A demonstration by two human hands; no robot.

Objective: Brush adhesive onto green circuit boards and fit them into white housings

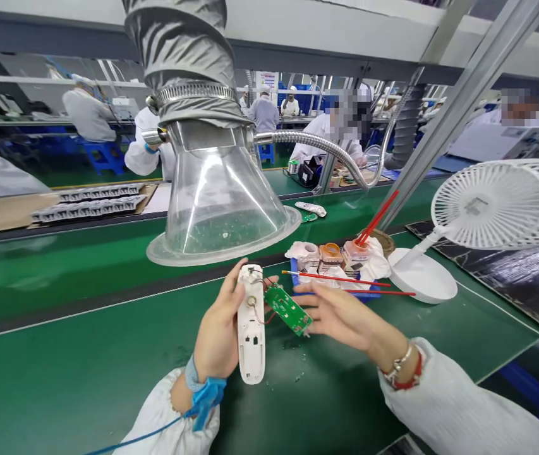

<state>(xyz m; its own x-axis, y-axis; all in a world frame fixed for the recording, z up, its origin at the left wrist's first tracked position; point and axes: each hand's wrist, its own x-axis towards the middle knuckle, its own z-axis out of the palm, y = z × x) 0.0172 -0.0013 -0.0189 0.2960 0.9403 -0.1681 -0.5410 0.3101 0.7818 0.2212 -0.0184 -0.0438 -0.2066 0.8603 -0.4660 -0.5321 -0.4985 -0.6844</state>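
The fingers of the left hand (219, 328) curl round the upper end of a white plastic housing (251, 341), holding it upright. The open right hand (340, 316), fingers spread, is just beside a green circuit board (288, 308) joined to the housing by thin wires. Both hands are over a green workbench (108, 379), below a clear fume hood (217, 208), with red-handled tools (335, 278) lying nearby.
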